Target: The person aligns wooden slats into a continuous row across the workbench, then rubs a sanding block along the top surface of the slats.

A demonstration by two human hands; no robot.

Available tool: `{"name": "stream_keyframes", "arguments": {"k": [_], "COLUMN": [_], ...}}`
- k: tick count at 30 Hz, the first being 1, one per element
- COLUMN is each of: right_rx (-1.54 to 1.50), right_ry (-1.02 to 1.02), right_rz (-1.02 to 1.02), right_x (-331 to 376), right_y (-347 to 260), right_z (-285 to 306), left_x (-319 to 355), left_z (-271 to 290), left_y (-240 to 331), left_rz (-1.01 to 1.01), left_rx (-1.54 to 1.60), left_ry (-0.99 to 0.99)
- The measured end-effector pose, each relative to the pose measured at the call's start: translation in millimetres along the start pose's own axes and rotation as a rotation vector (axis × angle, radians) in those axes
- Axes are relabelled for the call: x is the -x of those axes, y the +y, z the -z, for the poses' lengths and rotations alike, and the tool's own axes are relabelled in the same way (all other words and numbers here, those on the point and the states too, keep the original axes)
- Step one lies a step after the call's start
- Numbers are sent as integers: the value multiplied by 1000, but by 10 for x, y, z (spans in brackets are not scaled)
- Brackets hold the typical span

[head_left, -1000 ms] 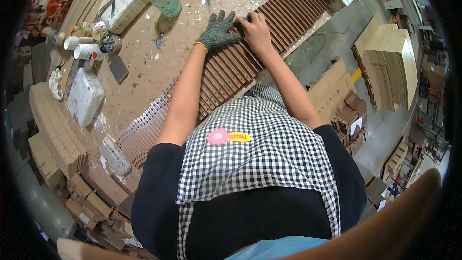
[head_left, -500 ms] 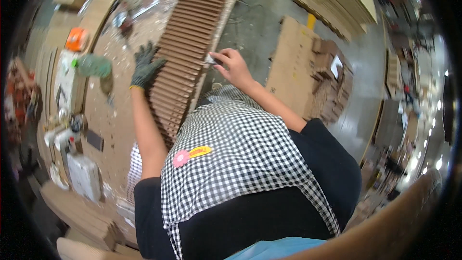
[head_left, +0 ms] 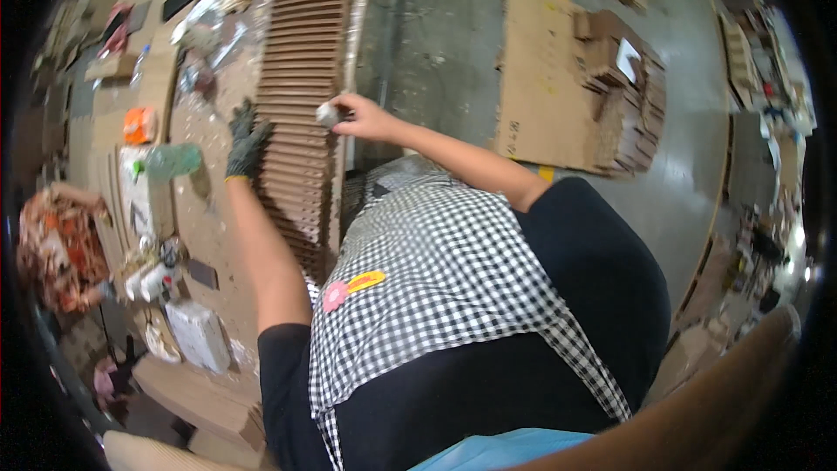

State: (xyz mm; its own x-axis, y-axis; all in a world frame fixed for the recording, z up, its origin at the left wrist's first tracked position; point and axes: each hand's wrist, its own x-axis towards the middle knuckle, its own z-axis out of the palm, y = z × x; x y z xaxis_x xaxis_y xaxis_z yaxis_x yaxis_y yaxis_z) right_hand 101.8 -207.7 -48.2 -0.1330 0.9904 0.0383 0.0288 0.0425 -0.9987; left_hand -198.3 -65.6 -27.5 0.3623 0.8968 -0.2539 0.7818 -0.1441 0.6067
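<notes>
A long row of brown slats (head_left: 301, 80), packed side by side, runs away from me along the right side of the workbench. My left hand (head_left: 248, 141), in a dark grey knitted glove with a yellow cuff, rests along the left ends of the slats. Its fingers are spread and nothing shows in them. My bare right hand (head_left: 362, 118) pinches a small whitish wad (head_left: 328, 114) at the slats' right ends. Whether the wad is cloth or paper, I cannot make out.
On the littered workbench (head_left: 196, 227) to the left lie a green-tinted plastic bottle (head_left: 173, 160), an orange packet (head_left: 139, 126) and a white block (head_left: 199, 335). Across the floor, a cardboard sheet (head_left: 540, 78) carries stacked brown pieces (head_left: 623, 131). Someone in patterned clothing (head_left: 61, 249) is at the far left.
The view has swung, so the bench and slats appear shifted. My right hand has turned inward, bringing the wad over the slats' right ends. The left hand stays at their left side.
</notes>
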Motion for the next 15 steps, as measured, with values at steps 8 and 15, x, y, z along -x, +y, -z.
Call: {"name": "stream_keyframes", "arguments": {"k": [8, 15], "right_rx": [285, 928], "right_ry": [215, 186], "right_rz": [-194, 327], "right_x": [286, 220], "right_y": [-548, -996], "right_z": [29, -163], "left_x": [99, 142], "left_z": [190, -75], "left_y": [-221, -165], "left_rz": [-141, -183], "left_rx": [61, -246], "left_ry": [-121, -18]}}
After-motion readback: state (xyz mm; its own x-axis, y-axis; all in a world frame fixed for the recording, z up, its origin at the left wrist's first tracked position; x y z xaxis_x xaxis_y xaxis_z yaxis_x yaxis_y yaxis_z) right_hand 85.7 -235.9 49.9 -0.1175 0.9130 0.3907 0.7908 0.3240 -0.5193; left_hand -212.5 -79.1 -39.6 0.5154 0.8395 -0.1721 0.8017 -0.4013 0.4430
